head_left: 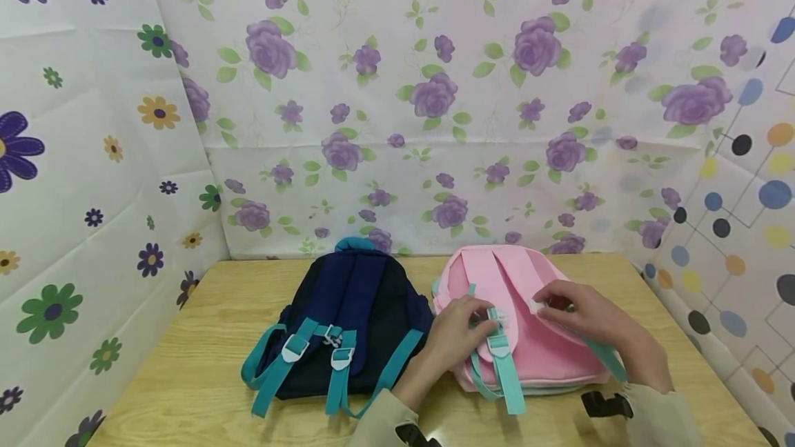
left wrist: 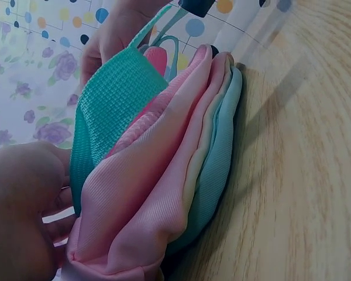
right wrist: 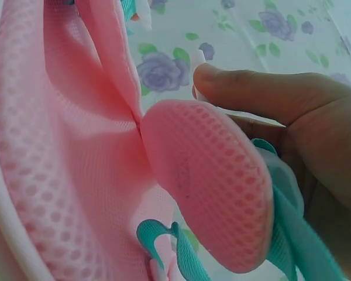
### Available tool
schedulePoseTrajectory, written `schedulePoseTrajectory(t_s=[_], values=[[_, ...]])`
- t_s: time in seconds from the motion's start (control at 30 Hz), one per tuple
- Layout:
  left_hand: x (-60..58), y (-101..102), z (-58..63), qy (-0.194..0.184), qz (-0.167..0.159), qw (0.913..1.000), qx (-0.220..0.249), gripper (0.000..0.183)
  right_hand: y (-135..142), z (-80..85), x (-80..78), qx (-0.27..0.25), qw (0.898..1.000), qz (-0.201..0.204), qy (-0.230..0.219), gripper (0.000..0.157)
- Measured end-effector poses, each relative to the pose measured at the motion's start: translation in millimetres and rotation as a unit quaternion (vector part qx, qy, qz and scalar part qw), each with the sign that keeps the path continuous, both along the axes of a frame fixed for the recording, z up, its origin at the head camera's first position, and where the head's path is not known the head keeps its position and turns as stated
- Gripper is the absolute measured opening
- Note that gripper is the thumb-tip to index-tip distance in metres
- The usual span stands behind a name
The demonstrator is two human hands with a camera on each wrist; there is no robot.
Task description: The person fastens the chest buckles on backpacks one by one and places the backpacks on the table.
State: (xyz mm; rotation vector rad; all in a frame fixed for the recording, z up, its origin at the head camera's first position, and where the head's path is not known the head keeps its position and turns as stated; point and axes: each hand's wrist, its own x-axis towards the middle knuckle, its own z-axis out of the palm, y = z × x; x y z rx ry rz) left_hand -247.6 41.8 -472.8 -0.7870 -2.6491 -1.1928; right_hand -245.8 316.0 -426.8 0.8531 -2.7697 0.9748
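A pink backpack (head_left: 553, 357) with teal webbing lies on the table, its shoulder straps facing up. On its left strap, my left hand (head_left: 456, 330) pinches the teal chest strap near a white buckle (head_left: 499, 345), and the strap's loose teal end (head_left: 509, 385) hangs below. My right hand (head_left: 580, 309) pinches a small white buckle piece (right wrist: 199, 73) between thumb and finger at the right strap. In the right wrist view, that strap's pink mesh pad (right wrist: 213, 181) is lifted off the back panel. The two white pieces are apart. My left fingertips are hidden in the left wrist view.
A dark navy backpack (head_left: 391, 357) with teal straps and white buckles lies close to the left of the pink one. Behind the wooden table (head_left: 205, 350) hangs a flowered cloth (head_left: 397, 88), with patterned cloths at both sides.
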Motion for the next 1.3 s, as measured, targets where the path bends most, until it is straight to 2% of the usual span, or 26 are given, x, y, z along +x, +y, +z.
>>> schedulePoseTrajectory(t_s=[0.17,0.33,0.47,1.07,1.3], values=[[1.7,3.5,2.2,0.007,0.007,0.9999,0.006,0.027,-5.4,1.0,-0.1,-0.002,1.000,0.010,0.026,0.017],[1.4,8.2,3.2,0.010,0.003,0.9998,0.017,0.027,-8.9,1.4,1.4,-0.005,1.000,0.012,0.006,0.019],[0.3,9.2,3.3,0.002,0.002,0.9998,0.021,0.026,-9.9,0.4,2.3,-0.006,1.000,0.015,-0.004,0.019],[0.3,8.8,9.3,-0.031,0.012,0.9989,0.032,0.029,-21.7,0.3,-1.1,-0.002,0.999,0.027,0.019,0.016],[-0.1,14.8,3.8,-0.004,0.015,0.9996,0.022,0.027,-23.5,0.2,-1.5,0.026,0.999,0.031,0.020,0.014]])
